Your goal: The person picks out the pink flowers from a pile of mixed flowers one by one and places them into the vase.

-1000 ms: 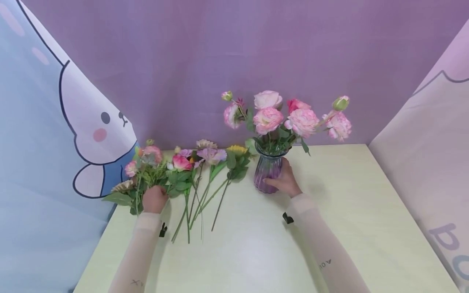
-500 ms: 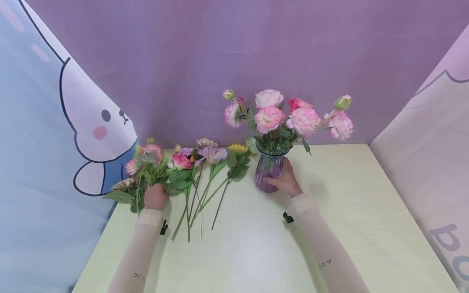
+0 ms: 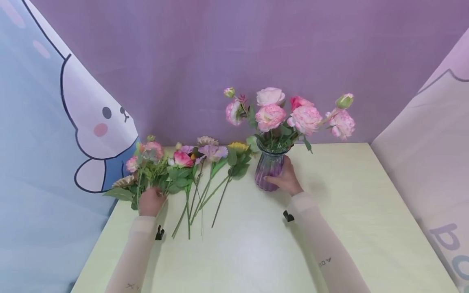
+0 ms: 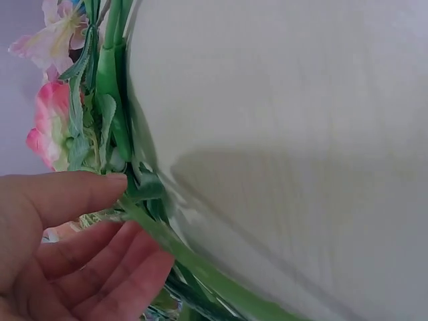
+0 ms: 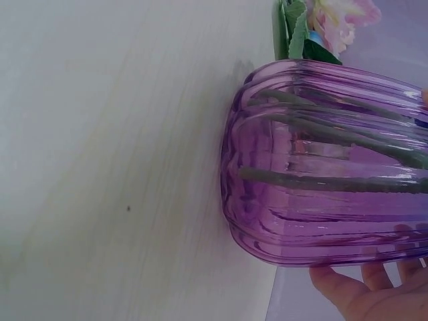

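My right hand (image 3: 287,179) grips a ribbed purple glass vase (image 3: 264,173) low on its side, thumb across the front. Pink flowers (image 3: 270,117) with leaves and buds stand in the vase. Through its glass, stems (image 5: 314,180) show in the right wrist view. At the left pile, my left hand (image 3: 151,201) is at the lower stems of the flower bunch (image 3: 150,169). In the left wrist view, its thumb and curled fingers pinch a green flower stem (image 4: 200,267); part of the grip is hidden behind the stem.
Loose flowers lie between the hands: a pink rose (image 3: 183,159), a lilac flower (image 3: 213,153) and a yellow flower (image 3: 238,147), stems pointing toward me. A purple cloth (image 3: 205,69) hangs behind the pale table (image 3: 249,252). Printed cloths flank both sides.
My left hand has drawn slightly back toward me and to the left, along the stems. The right hand keeps its grip on the vase, which stays in place.
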`<state>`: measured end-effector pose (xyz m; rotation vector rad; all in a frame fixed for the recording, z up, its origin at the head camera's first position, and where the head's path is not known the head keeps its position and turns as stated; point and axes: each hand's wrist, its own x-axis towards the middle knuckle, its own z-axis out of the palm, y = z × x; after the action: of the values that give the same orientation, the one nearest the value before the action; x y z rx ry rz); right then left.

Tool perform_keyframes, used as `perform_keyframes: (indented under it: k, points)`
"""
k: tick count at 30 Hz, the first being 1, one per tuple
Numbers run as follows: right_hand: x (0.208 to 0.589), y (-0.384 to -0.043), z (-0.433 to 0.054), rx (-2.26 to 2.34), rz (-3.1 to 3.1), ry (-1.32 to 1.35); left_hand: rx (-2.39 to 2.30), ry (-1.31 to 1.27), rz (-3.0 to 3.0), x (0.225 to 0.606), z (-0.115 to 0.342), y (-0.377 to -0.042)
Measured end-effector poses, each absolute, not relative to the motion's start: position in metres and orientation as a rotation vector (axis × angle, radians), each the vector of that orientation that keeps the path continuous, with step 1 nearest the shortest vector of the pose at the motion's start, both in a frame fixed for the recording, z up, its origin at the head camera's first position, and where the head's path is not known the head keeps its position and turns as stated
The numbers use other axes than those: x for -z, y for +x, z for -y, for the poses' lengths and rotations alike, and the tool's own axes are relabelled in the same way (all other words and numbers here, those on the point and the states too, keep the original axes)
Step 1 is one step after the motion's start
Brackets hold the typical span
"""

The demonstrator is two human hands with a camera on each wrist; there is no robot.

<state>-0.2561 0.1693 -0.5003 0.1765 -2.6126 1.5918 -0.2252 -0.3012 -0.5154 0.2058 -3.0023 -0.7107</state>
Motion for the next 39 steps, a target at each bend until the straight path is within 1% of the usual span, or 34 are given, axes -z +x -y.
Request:
perform_keyframes:
  k: [7,12,21,30,39]
  points:
    - [0.5,-0.257,-0.171,-1.598,2.622,0.16,0.687,0.187,2.997,0.521,0.304,-0.223]
    - [0.5,-0.256,-0.17,-1.594,2.628,0.145,0.712,0.185,2.996,0.518,0.303,-0.221]
    - [0.499,-0.256,-0.169,-1.596,2.614,0.16,0.828,0.172,2.954,0.488,0.294,-0.209]
    - [0.497,-0.255,-0.168,-1.617,2.605,0.163,0.858,0.1,2.86,0.47,0.289,-0.211]
    - [0.5,-0.255,-0.168,-1.633,2.589,0.15,0.929,0.001,2.727,0.448,0.258,-0.211]
